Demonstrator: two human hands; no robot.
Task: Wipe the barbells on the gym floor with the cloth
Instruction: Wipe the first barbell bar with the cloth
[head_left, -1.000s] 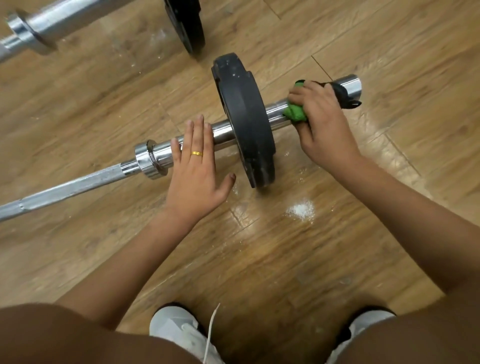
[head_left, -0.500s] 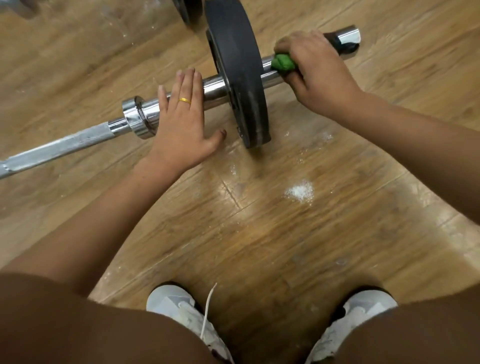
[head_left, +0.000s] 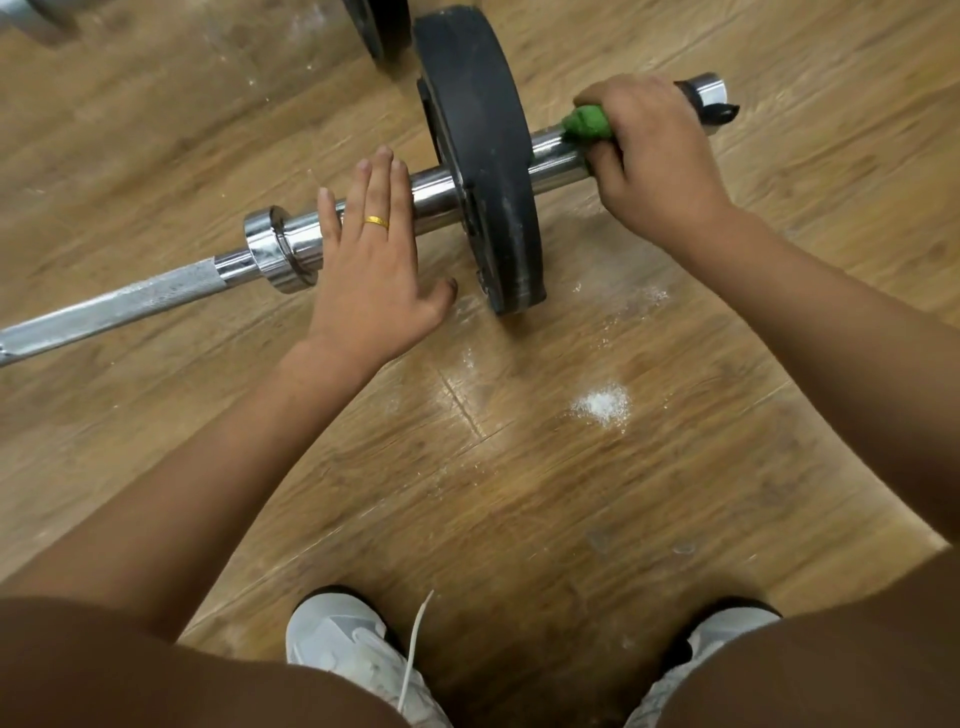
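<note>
Right hand (head_left: 654, 156) grips soft green cloth (head_left: 587, 122) round slick, rigid barbell (head_left: 553, 156) sleeve; left hand (head_left: 371, 260), fingers flat, steadies it.

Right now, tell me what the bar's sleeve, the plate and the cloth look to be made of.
Sleeve: polished metal, likely chromed steel; it mirrors light. Plate: matte black, perhaps rubber-coated or painted iron; rim scuffed grey. Cloth: soft green fabric, bunched under the right hand; weave unclear.

Wood-plank floor (head_left: 519, 530), glossy.
White powder patch (head_left: 602, 404) and scattered specks near a plank seam (head_left: 464, 402); surface scuffed, dusty.
</note>
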